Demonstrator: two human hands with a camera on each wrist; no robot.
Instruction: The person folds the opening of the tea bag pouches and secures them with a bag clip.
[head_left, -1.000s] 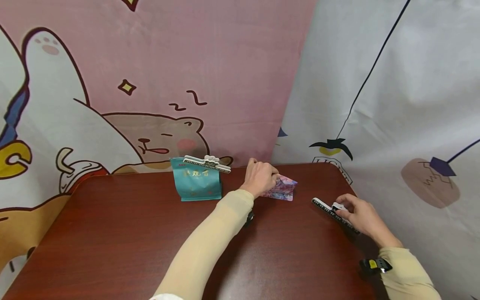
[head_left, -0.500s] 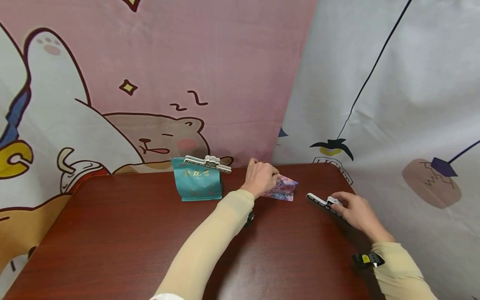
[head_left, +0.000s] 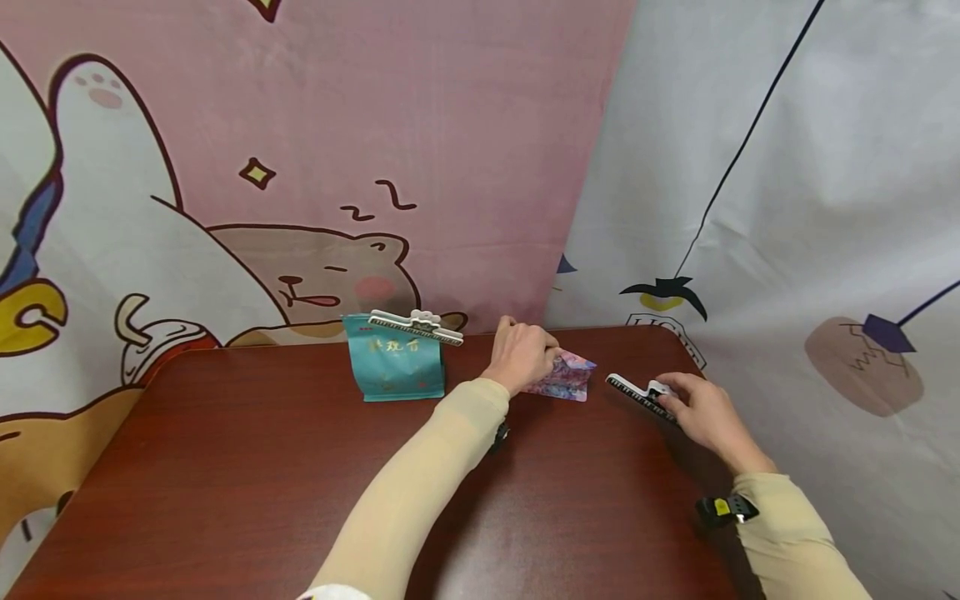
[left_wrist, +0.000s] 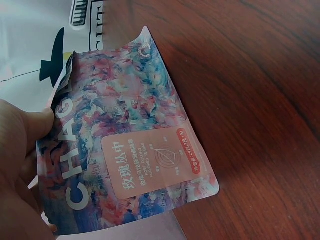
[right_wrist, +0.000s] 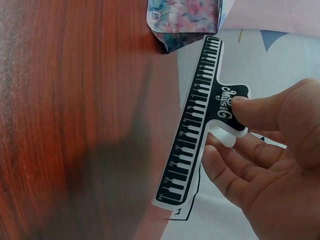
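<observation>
My left hand (head_left: 521, 357) pinches the top edge of a colourful painted tea bag (left_wrist: 120, 105) that stands on the table at the back. Printed on its front is a pink label (left_wrist: 152, 162). Over to the right, my right hand (head_left: 707, 417) holds a long clip (right_wrist: 192, 125) with piano keys and the word Music on it. Thumb and fingers press the clip's handle, above the table. Whether the clip's jaws are parted cannot be made out. In the right wrist view the clip's far end lies close to the tea bag's corner.
A teal tea bag (head_left: 395, 367) stands left of the left hand, with a second white and black clip (head_left: 416, 327) across its top. The brown table (head_left: 247, 467) meets a printed cloth backdrop (head_left: 480, 150) behind and on the right.
My right hand has moved left and slightly up in the head view, bringing the clip nearer the painted tea bag. My left hand has kept its place on the bag.
</observation>
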